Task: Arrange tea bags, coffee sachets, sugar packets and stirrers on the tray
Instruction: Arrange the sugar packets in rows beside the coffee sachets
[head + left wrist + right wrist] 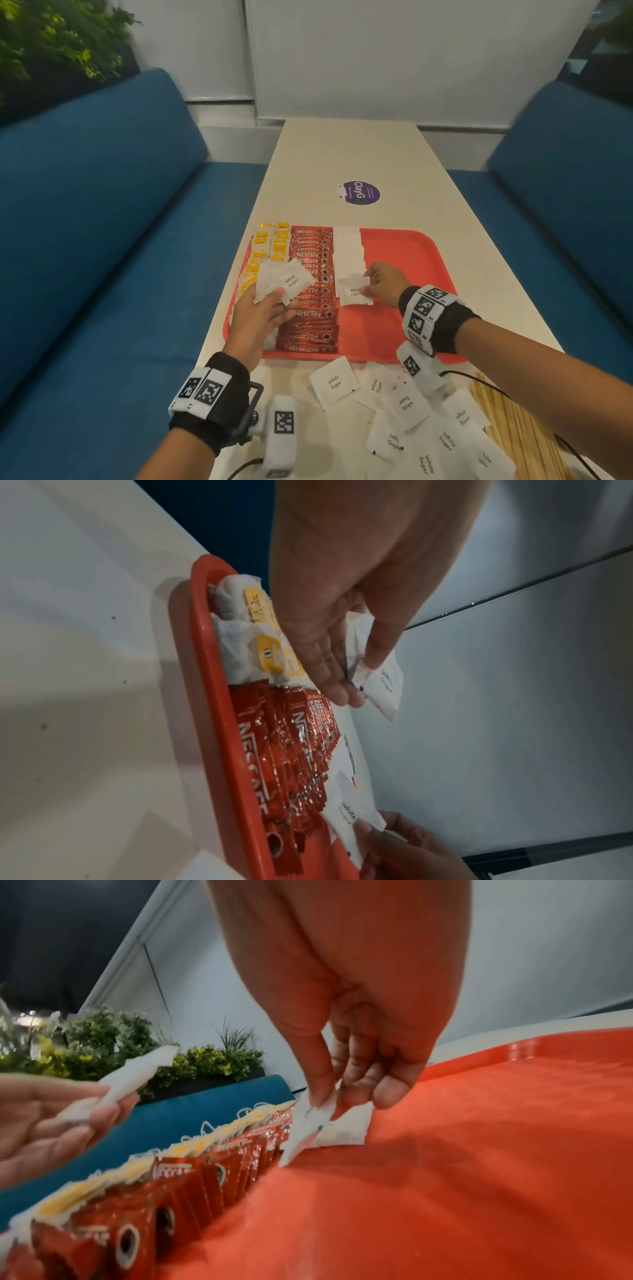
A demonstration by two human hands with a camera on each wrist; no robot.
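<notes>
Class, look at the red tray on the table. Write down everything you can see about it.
The red tray looks like smooth plastic, rectangular with rounded corners and a low raised rim. It lies flat on the pale table. Its left part holds columns of tea bags, coffee sachets and sugar packets; its right part is bare. The right hand sets a packet down on it.

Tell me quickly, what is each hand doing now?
Left hand: holds a few sugar packets.
Right hand: fingers pinch one sugar packet over the tray.

Tea bags [265, 253] left of coffee sachets [313, 291]
</notes>
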